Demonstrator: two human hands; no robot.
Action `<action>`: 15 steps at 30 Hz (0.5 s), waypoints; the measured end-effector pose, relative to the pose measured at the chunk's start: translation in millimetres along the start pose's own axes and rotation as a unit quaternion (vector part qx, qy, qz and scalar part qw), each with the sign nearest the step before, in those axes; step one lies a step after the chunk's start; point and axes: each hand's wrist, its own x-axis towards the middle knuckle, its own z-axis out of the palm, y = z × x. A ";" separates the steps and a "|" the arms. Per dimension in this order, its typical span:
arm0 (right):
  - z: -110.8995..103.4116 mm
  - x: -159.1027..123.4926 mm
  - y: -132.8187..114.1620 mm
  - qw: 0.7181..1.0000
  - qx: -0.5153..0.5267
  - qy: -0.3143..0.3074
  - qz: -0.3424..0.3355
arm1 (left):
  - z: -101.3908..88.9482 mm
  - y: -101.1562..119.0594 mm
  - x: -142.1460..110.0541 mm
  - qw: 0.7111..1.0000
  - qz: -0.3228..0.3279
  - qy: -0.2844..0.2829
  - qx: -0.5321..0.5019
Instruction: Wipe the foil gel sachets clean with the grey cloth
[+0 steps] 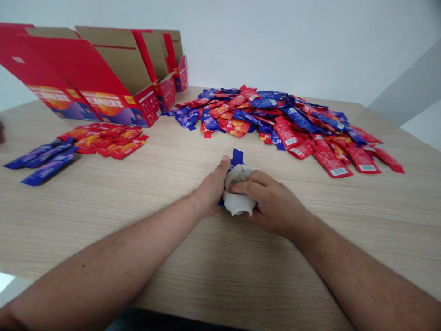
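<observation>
We have a blue packet (237, 157) upright between our hands above the surface (165, 184), a pale cloth (237, 202) against its face. Our left hand's (212, 188) grip is clamped on the packet; our right hand's (270, 197) is closed on the cloth. Beyond lies the mixed heap (268, 112); to the left, red packets (110, 138), blue packets (44, 161) and open boxes (117, 105).

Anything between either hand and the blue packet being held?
Right hand: yes, the pale cloth, bunched in its fingers and covering much of the blue packet. Left hand: nothing visible in between, it holds the packet directly by the side.
</observation>
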 end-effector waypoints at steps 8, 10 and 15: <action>0.8 1.1 10.3 0.998 -0.026 0.045 0.028 | -1.4 1.7 -0.9 1.000 0.000 -0.025 0.011; 1.2 0.9 10.9 0.998 -0.027 0.042 0.036 | -0.7 2.9 -2.3 1.000 0.006 -0.020 0.007; 1.2 1.7 17.9 0.990 -0.032 0.098 0.094 | -1.1 6.2 -5.3 0.997 -0.058 -0.014 0.050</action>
